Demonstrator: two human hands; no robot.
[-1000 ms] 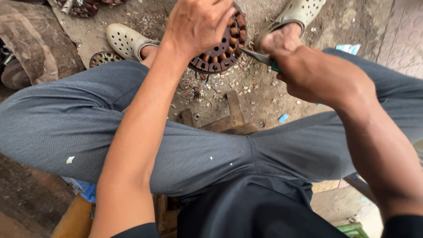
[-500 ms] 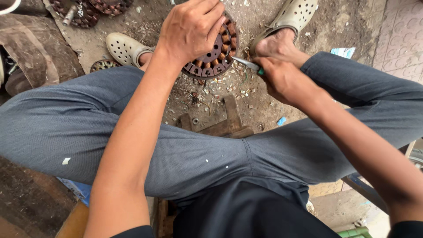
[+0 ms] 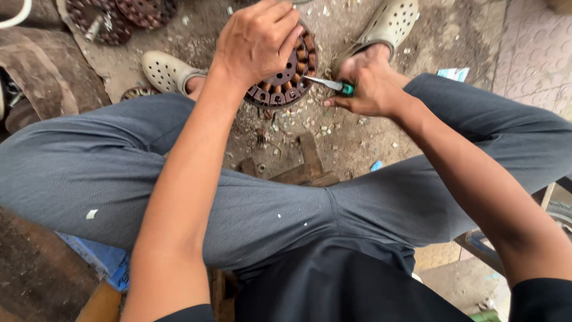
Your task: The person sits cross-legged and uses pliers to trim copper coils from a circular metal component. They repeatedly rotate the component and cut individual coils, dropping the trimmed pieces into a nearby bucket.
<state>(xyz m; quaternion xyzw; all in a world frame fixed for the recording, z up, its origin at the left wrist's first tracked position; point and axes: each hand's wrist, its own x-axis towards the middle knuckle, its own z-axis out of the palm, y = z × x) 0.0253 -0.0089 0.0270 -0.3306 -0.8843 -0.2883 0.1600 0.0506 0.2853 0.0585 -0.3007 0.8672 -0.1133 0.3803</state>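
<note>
**A:** Status on the round metal core (image 3: 286, 71)?

**B:** It's on the dirt floor (image 3: 357, 143) between my feet, tipped up toward me. Ring of slots around the rim, copper-coloured wire in them. My left hand (image 3: 257, 42) is clamped over its top edge, fingers curled tight, holding it steady.

**A:** Right side?

**B:** My right hand (image 3: 364, 89) is closed around a screwdriver (image 3: 326, 83) with a green handle. Its metal tip sits right at a slot on the core's right edge, touching or as good as.

**A:** What changed in the last second?

**B:** Half a second ago the tip met the core lower on its right edge; now it's in further up the rim. My right hand has pulled in closer to the core. My left hand hasn't let go; same grip on top. So I read it as working slot by slot round the ring, not finished: plenty of slots still show wire.

**A:** Surroundings?

**B:** Small pale chips (image 3: 310, 122) lie scattered on the floor just below the core. A few short wooden blocks (image 3: 307, 164) nearer me, between my knees. I'm in pale perforated clogs, one (image 3: 170, 71) left of the core, one (image 3: 390, 24) right. Two more rusty round parts (image 3: 119, 15) lie at the top left, well apart.
</note>
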